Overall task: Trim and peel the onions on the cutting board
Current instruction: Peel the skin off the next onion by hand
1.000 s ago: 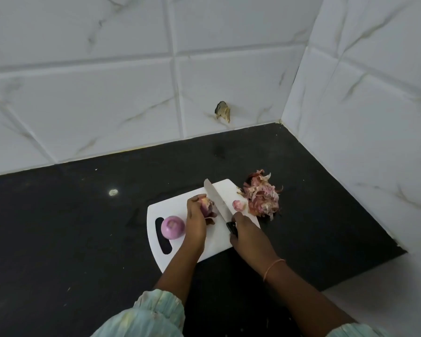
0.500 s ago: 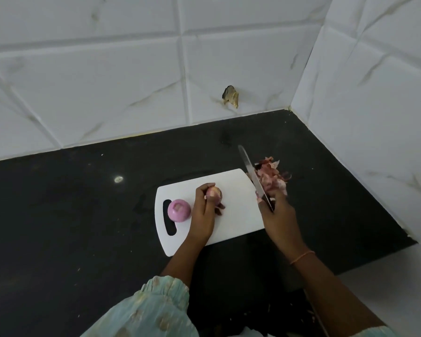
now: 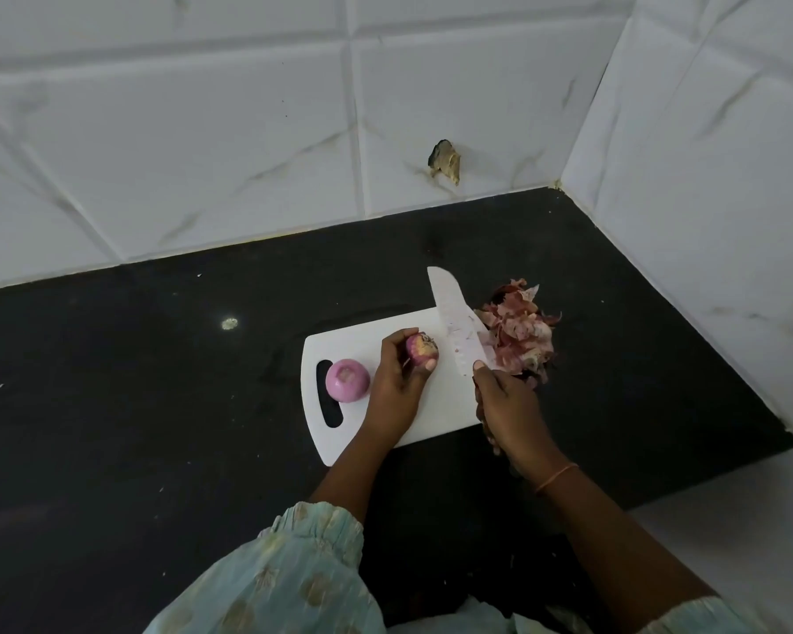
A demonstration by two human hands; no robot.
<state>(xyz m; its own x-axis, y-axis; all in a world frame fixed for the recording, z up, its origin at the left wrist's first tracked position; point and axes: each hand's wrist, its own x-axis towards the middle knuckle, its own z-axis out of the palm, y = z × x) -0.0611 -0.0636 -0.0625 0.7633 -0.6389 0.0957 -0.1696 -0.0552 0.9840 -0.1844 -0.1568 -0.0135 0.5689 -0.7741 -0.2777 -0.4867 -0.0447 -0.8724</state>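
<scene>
Table edges: black table [image 3: 156,404] runs into a tiled wall [image 3: 202,130] at the back and a second tiled wall [image 3: 706,221] on the right; the two meet in a corner behind the board. Wide bare surface lies left of the board.
Cutting board: white cutting board [image 3: 431,404] sits near the right wall, handle slot toward the left, near corner toward the person.
Peel heap: onion skins [image 3: 518,336] piled on the table against the board's right far corner.
Peeled onion: pink onion [image 3: 346,379] rests on the board just beside the slot, close to the left hand but apart from it.
Left hand: left hand [image 3: 397,382] grasps a small unpeeled onion [image 3: 422,350] at its fingertips, thumb under, cut end facing up, over the board's middle.
Right hand: right hand [image 3: 509,409] clenched around the knife handle; knife [image 3: 454,327] blade points away and up, tip past the board's far edge, flat side showing.
Change: half a second ago the blade stood further right, over the peel heap; now it has swung left, closer to the held onion, though not touching it. The left hand keeps its grip as before.
</scene>
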